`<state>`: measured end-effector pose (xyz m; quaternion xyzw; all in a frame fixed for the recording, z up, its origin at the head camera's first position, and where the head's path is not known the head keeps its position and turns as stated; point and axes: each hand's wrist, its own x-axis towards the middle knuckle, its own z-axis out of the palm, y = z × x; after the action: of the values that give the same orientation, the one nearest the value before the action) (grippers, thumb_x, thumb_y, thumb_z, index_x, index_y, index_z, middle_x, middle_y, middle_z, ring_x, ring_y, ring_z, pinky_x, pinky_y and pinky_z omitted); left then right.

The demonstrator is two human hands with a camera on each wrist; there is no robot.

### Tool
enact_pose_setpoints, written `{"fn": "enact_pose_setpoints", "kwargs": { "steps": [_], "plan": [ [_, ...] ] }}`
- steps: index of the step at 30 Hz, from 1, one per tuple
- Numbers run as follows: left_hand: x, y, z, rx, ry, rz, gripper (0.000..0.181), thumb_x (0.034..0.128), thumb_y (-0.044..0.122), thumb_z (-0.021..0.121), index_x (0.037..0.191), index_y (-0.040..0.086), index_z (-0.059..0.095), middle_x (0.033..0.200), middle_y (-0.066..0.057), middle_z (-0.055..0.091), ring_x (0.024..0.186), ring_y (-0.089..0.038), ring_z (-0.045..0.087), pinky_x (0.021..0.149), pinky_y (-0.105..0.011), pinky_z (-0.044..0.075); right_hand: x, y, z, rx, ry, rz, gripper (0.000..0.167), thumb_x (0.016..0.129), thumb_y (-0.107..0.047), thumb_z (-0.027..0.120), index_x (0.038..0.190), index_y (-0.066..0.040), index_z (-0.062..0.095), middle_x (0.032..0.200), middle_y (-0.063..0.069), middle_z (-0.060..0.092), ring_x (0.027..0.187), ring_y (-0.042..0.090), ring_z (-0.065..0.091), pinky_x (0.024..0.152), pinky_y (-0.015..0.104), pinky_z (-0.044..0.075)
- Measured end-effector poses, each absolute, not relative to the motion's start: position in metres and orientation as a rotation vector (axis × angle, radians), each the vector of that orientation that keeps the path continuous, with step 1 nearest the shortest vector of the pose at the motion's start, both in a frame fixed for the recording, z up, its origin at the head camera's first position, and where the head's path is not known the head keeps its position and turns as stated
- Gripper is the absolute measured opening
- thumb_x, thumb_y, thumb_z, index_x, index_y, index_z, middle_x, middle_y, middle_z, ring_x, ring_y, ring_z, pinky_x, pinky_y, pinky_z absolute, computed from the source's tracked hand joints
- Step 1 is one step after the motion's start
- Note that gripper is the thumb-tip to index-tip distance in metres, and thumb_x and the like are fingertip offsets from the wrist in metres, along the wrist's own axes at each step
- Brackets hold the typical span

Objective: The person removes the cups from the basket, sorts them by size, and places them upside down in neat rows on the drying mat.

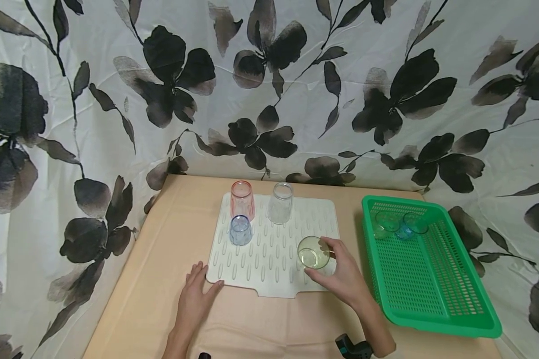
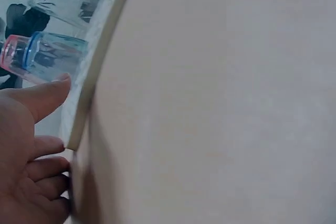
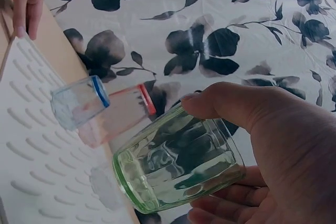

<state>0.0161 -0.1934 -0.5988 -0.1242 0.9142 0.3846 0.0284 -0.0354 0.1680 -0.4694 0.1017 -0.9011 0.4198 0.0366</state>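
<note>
My right hand [image 1: 345, 274] holds a pale green drinking glass [image 1: 313, 253] near the right side of a white ridged drying board [image 1: 269, 274]. In the right wrist view, thumb and fingers curl round the upper part of this glass [image 3: 178, 161]. Whether its base touches the board is unclear. My left hand [image 1: 195, 298] touches the board's near left corner, thumb at the front edge and fingers spread along the left side. On the board stand a pink-tinted glass [image 1: 242, 200], a small blue-tinted glass [image 1: 240, 231] and a clear glass [image 1: 280, 203].
Right of the board is a green perforated basket [image 1: 431, 319]; glasses [image 1: 404, 227], one of them bluish, lie at its far end. Beige cloth covers the table [image 1: 148, 279]. Behind hangs a white curtain [image 1: 323, 114] with dark flowers.
</note>
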Motion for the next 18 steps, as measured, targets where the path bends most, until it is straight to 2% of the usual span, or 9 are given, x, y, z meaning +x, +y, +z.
{"fn": "enact_pose_setpoints", "kwargs": {
  "steps": [5, 11, 13, 16, 18],
  "plan": [
    [0.013, -0.190, -0.588, -0.394, 2.809, 1.185, 0.073, 0.0929, 0.041, 0.071, 0.148, -0.001, 0.045, 0.161, -0.025, 0.031, 0.152, -0.045, 0.022, 0.126, -0.060, 0.022, -0.034, 0.161, -0.471, 0.343, -2.771, 1.307, 0.079, 0.068, -0.023, 0.092, 0.135, -0.005, 0.053, 0.126, 0.007, 0.062, 0.112, 0.024, 0.065, 0.097, 0.047, 0.060],
    [0.014, -0.171, -0.570, -0.363, 2.839, 1.216, 0.071, 0.0909, 0.034, 0.075, 0.146, -0.001, 0.047, 0.157, -0.025, 0.038, 0.148, -0.047, 0.031, 0.122, -0.061, 0.031, -0.032, 0.156, -0.473, 0.383, -2.767, 1.327, 0.079, 0.068, -0.024, 0.092, 0.135, -0.006, 0.053, 0.126, 0.006, 0.063, 0.112, 0.026, 0.065, 0.096, 0.045, 0.060],
    [0.014, -0.163, -0.563, -0.326, 2.856, 1.249, 0.070, 0.0899, 0.033, 0.076, 0.145, 0.000, 0.049, 0.155, -0.023, 0.043, 0.144, -0.045, 0.039, 0.119, -0.059, 0.037, -0.031, 0.155, -0.473, 0.393, -2.771, 1.334, 0.080, 0.068, -0.024, 0.092, 0.135, -0.007, 0.053, 0.127, 0.006, 0.063, 0.113, 0.026, 0.065, 0.096, 0.045, 0.060],
    [0.013, -0.152, -0.552, -0.246, 2.852, 1.305, 0.068, 0.0891, 0.034, 0.077, 0.144, 0.003, 0.052, 0.149, -0.018, 0.052, 0.130, -0.039, 0.057, 0.107, -0.053, 0.053, -0.030, 0.152, -0.473, 0.405, -2.777, 1.335, 0.081, 0.068, -0.025, 0.092, 0.136, -0.008, 0.053, 0.128, 0.004, 0.063, 0.113, 0.024, 0.065, 0.097, 0.044, 0.060],
    [0.012, -0.145, -0.544, -0.194, 2.821, 1.368, 0.067, 0.0873, 0.034, 0.079, 0.143, 0.007, 0.054, 0.144, -0.013, 0.058, 0.120, -0.033, 0.064, 0.097, -0.048, 0.059, -0.030, 0.151, -0.473, 0.416, -2.783, 1.336, 0.081, 0.068, -0.025, 0.092, 0.136, -0.009, 0.053, 0.128, 0.003, 0.063, 0.114, 0.021, 0.064, 0.097, 0.043, 0.060]
  ]
}}
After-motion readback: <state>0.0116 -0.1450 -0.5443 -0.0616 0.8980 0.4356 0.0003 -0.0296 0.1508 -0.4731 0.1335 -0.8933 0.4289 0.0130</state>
